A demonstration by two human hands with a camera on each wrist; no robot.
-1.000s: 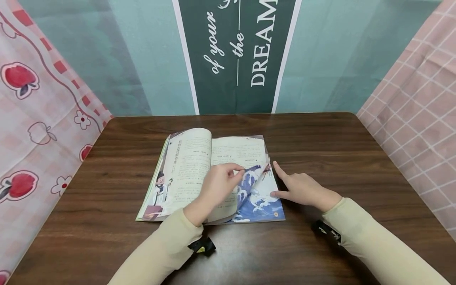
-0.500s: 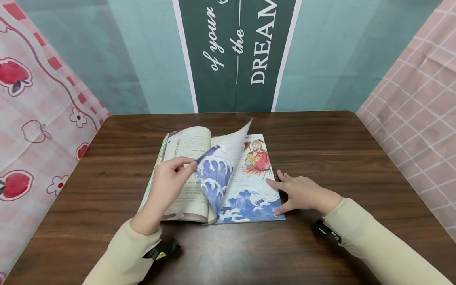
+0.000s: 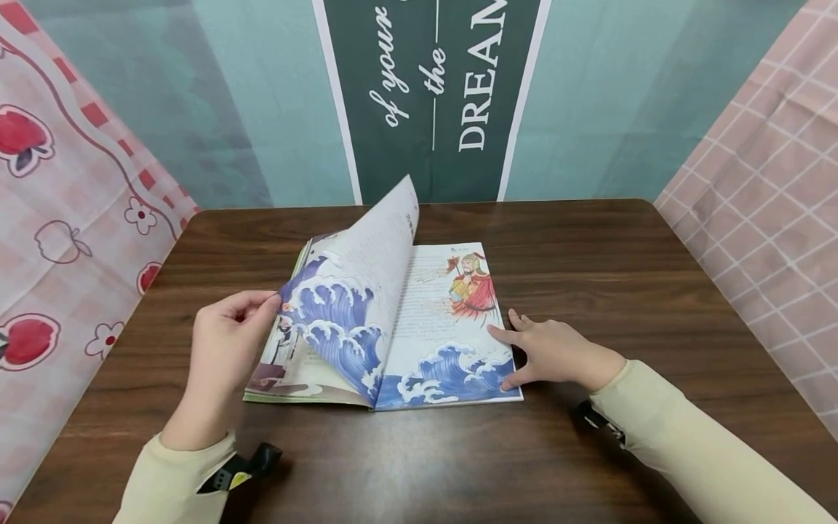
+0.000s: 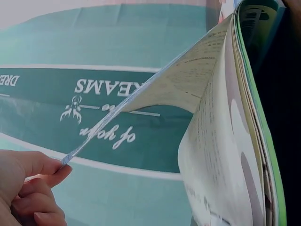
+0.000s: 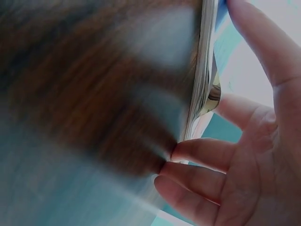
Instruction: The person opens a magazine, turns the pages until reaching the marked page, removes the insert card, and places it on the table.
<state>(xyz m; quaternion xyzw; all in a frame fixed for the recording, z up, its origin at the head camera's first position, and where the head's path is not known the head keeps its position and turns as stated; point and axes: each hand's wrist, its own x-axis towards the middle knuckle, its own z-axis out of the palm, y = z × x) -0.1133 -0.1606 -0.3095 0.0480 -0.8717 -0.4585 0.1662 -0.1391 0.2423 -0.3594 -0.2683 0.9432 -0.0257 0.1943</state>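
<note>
An open book (image 3: 425, 291) lies on the brown wooden table. My left hand (image 3: 229, 335) pinches the outer edge of a lifted page (image 3: 337, 313) between thumb and forefinger, over the book's left half. Blue waves are printed on this page, and its far corner stands up in the air. In the left wrist view the page (image 4: 164, 80) stretches taut from the fingertips to the spine. My right hand (image 3: 546, 353) rests at the book's right edge, thumb and forefinger on the right page, other fingers on the table beside it. That right page shows waves and a figure in red.
The wooden table (image 3: 589, 269) extends around the book on all sides. A teal cloth with white lettering (image 3: 481, 87) hangs behind it. Patterned pink cloths hang at left (image 3: 72, 247) and right (image 3: 766, 175).
My left hand has swung the wave-printed page leftward from the right half, uncovering the right page with the red figure. My right hand has shifted slightly, its fingers now spread at the book's edge.
</note>
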